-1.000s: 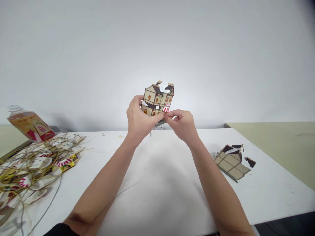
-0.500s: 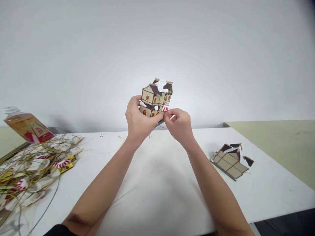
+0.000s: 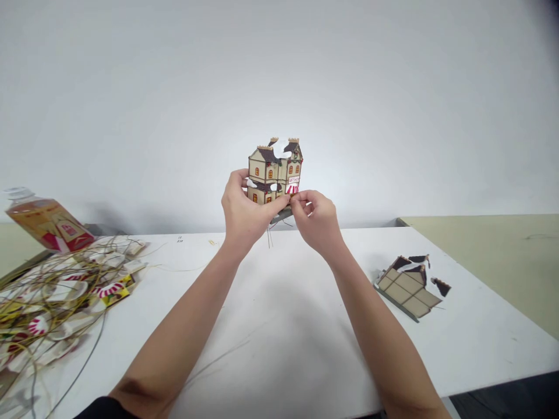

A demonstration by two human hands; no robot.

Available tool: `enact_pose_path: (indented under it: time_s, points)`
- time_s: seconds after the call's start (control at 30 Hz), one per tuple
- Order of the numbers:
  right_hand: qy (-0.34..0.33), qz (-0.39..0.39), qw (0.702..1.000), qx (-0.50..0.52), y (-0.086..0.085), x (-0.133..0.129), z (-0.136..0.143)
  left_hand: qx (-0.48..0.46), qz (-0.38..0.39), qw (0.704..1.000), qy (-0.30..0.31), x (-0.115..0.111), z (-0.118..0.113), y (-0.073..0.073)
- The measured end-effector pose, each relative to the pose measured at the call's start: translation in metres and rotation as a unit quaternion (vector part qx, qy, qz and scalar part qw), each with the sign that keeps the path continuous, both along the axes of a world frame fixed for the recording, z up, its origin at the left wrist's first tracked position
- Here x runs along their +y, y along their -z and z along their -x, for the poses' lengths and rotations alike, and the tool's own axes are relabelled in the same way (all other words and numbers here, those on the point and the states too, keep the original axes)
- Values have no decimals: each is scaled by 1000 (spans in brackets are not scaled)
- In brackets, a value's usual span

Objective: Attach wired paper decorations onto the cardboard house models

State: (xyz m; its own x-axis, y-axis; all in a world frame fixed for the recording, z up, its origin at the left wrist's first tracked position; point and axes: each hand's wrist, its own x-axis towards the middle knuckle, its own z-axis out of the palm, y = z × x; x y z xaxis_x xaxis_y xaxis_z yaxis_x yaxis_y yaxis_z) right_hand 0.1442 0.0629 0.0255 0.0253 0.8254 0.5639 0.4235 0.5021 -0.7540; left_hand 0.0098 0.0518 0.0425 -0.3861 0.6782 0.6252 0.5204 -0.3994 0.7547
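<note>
While the left hand point(image 3: 243, 212) clasps a miniature snow-roofed house point(image 3: 279, 171) from its left side, its thumb extends along the lower front toward the corner. The right hand point(image 3: 317, 221) is set at that corner, with thumb and forefinger brought together below the red-and-white striped awning point(image 3: 292, 190); whether they pinch a small part or the house edge cannot be told. The house is held raised, near the far edge of the white table point(image 3: 471, 326), with its windowed walls toward the camera. A red-lettered sign point(image 3: 294, 180) is located directly above the awning. Thin wires point(image 3: 269, 237) project beneath the gray base point(image 3: 282, 217). To the right, beside the right forearm, a second miniature house point(image 3: 409, 291) rests on the table, its plain paneled side toward the camera. To the left, well apart from the hands, is a tangled heap of wired ornament pieces point(image 3: 65, 291), including striped awning parts. Behind the heap, a label-wrapped plastic bottle point(image 3: 50, 222) containing amber liquid appears tilted. A pale wall point(image 3: 279, 70) spans the background.
</note>
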Motion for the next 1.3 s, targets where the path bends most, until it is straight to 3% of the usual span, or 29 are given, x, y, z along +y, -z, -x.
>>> enact_pose_path:
  time_s: [0.13, 0.43, 0.63, 1.3]
  points:
    - [-5, 5, 1000, -5, -4, -2, -6, -14, 10, 1000, 10, 0, 3, -1]
    - [32, -120, 983, -136, -4, -7, -10, 2, 15, 1000, 22, -2, 3, -4]
    - [61, -133, 967, -207, -10, -15, -12, 5, 23, 999, 36, -3, 4, -3]
    - [99, -169, 939, -282, -11, -17, -6, -34, 34, 996, 74, 2, 7, 0]
